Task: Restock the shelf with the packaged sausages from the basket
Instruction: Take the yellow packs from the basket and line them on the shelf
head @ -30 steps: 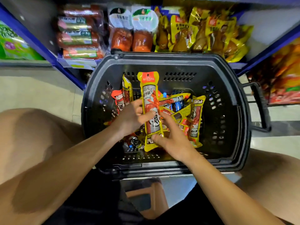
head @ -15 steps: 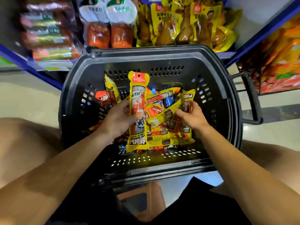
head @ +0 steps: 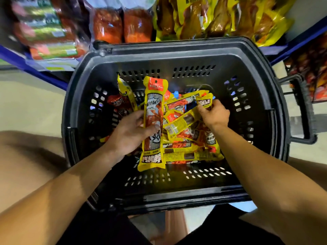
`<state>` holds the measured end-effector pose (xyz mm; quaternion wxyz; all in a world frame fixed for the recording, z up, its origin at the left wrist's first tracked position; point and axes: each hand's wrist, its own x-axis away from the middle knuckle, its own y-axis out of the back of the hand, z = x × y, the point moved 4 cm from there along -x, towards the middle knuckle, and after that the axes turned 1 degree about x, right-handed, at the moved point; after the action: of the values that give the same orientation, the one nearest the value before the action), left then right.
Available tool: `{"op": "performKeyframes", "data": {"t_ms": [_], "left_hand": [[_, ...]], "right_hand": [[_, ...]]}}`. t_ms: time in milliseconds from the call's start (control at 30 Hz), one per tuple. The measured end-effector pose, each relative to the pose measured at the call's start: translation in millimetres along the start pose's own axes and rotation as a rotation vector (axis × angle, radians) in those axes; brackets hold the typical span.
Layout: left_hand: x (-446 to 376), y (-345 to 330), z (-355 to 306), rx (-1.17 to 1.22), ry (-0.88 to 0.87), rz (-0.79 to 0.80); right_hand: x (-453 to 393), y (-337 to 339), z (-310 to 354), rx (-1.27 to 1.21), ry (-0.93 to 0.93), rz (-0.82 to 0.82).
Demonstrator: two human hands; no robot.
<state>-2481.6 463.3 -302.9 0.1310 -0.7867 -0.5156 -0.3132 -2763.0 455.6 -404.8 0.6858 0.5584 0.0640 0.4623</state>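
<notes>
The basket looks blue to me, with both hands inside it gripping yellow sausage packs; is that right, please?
Not quite: the basket is black, as the head view shows. Both hands are inside it, the left hand and right hand gripping yellow sausage packs.

Yellow-and-red sausage packs (head: 153,121) in a black slotted basket (head: 177,55).

The basket (head: 177,55) looks like matt black moulded plastic, kinda smooth, while the sausage packs (head: 153,121) inside are shiny crinkly plastic film, same glossy wrap as the packets on the shelf (head: 212,16).
</notes>
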Motion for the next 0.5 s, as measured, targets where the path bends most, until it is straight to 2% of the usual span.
{"op": "performKeyframes", "data": {"t_ms": [233,333,500], "left_hand": [[4.4,-3.2,-9.0,-0.04,-0.089,-0.009],[9.8,-3.2,-11.2,-0.091,-0.134,-0.006],[21.6,-1.2,-16.4,-0.142,-0.164,0.01]], "right_hand": [[53.3,56.0,41.2,-0.337,0.232,-0.039],[73.2,83.4,36.0,-0.449,0.208,-0.043],[102.0,106.7,16.1,-0.399,0.242,-0.071]]}}
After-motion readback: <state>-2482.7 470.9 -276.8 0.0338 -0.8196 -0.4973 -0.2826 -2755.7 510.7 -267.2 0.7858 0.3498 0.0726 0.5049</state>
